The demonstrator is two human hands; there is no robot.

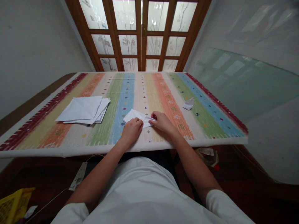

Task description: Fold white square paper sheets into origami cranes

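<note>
A folded white paper (135, 115) lies on the striped cloth (121, 93) near the table's front edge. My left hand (131, 130) rests curled on the paper's near left part, fingers closed and pressing it down. My right hand (163, 122) pinches the paper's right corner between thumb and fingers. Part of the sheet is hidden under both hands.
A stack of white sheets (84, 109) lies to the left on the cloth. A small folded paper piece (188, 104) sits at the right. A wooden glass-paned door (140, 34) stands behind the table. A yellow basket (14, 205) is on the floor at lower left.
</note>
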